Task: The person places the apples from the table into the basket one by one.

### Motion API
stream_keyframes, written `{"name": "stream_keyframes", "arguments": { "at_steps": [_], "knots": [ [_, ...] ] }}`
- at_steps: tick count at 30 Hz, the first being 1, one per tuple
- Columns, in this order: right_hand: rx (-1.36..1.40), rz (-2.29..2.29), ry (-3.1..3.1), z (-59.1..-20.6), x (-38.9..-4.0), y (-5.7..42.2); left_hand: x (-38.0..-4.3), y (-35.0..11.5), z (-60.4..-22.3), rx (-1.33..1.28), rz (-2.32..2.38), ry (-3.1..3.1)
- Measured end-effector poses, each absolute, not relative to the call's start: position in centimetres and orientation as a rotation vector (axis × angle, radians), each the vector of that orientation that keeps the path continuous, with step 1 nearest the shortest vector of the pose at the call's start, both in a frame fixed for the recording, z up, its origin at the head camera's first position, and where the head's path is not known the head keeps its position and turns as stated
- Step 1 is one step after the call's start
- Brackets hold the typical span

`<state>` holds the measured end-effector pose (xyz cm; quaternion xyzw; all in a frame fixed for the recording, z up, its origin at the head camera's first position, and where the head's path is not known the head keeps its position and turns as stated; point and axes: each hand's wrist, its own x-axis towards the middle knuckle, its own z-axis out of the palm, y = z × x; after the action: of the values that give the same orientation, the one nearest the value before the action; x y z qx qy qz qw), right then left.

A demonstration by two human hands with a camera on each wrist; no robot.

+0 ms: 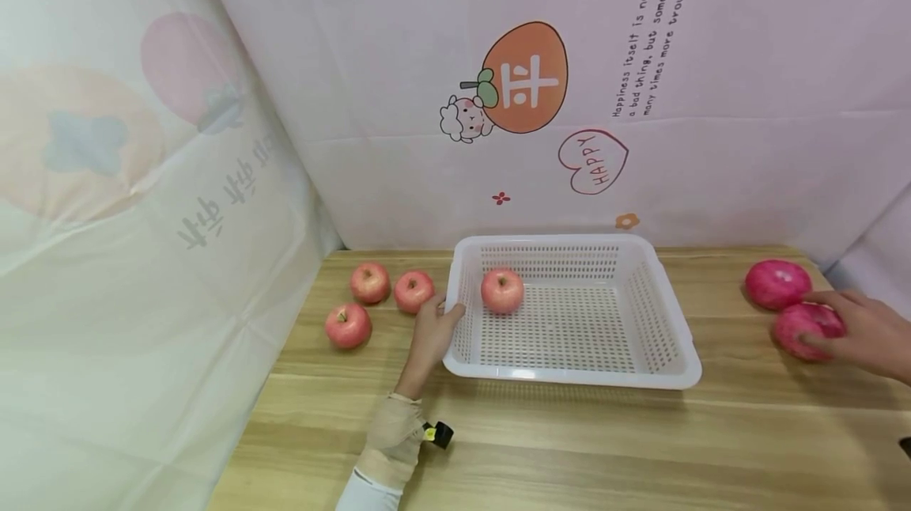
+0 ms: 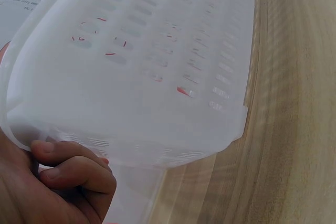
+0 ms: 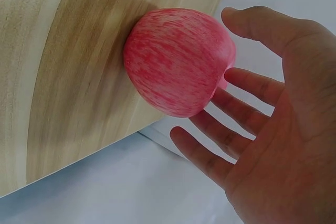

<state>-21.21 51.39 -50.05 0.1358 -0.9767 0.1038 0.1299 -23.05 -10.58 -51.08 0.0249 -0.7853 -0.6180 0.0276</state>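
Note:
My left hand (image 1: 432, 334) grips the left rim of a white plastic basket (image 1: 569, 376). In the left wrist view its fingers (image 2: 79, 174) curl at the corner of the rim. One red apple (image 1: 502, 291) sits inside the basket, toward the left. At the far right, my right hand (image 1: 864, 333) is at the nearer of two deep-pink apples (image 1: 804, 329). The right wrist view has its thumb and fingers (image 3: 249, 85) spread around that striped apple (image 3: 178, 61), fingertips right by its surface. Just behind is the other deep-pink apple (image 1: 777, 283).
Left of the basket three more red apples stand on the table: one in front (image 1: 348, 326), one behind it (image 1: 370, 282) and one near the basket (image 1: 413, 292). A printed cloth (image 1: 398, 179) hangs behind the wooden table (image 1: 541, 448), and a pale cloth (image 1: 142, 321) hangs at the left.

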Motion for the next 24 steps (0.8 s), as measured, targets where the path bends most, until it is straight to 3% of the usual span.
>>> {"name": "stream_keyframes", "arguments": {
  "at_steps": [24],
  "knots": [
    [0.425,0.367,-2.837,-51.3,-21.7,51.4,-23.2,-10.5,-51.3,0.064,-1.911,-2.423]
  ]
}}
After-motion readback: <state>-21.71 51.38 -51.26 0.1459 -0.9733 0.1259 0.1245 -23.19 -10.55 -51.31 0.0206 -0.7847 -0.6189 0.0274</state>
